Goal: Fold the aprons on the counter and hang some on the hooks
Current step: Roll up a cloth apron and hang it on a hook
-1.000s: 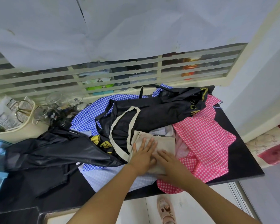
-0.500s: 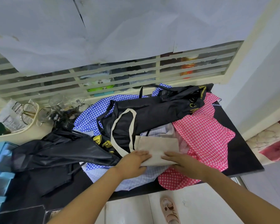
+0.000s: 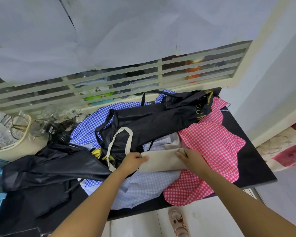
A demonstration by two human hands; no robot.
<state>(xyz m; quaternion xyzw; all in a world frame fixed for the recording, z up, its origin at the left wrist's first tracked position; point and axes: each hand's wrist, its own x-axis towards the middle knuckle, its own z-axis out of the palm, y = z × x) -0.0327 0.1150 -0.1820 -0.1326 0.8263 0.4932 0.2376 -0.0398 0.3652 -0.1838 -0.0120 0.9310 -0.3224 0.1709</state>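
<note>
Your left hand (image 3: 133, 159) grips the left end of the folded beige apron (image 3: 162, 161), thumb on top and fingers curled under. Your right hand (image 3: 190, 157) pinches its right end, fingers curled over the top corner. Both hands are closed on the cloth, neither spread wide.

The beige apron is a narrow folded band near the front edge of the counter (image 3: 257, 168), about mid-width, on top of the pile. Its strap loop (image 3: 120, 142) trails left and back, lying over the black apron (image 3: 152, 122) spread across the middle.

The pink checked apron (image 3: 214, 147) lies on the right side, touching the beige one, and hangs over the front edge. The pale blue checked apron (image 3: 149, 187) sits under the beige band and also droops off the front edge. The blue checked apron (image 3: 91, 124) is toward the back, partly under the black one. A second black apron (image 3: 48, 168) is bunched on the left part of the counter.

Clear glasses (image 3: 39, 127) stand at the back left. A slatted grille (image 3: 109, 89) runs along the back edge, its upper part covered by paper sheets (image 3: 109, 31). A sandal (image 3: 179, 223) is on the floor below the front edge.
</note>
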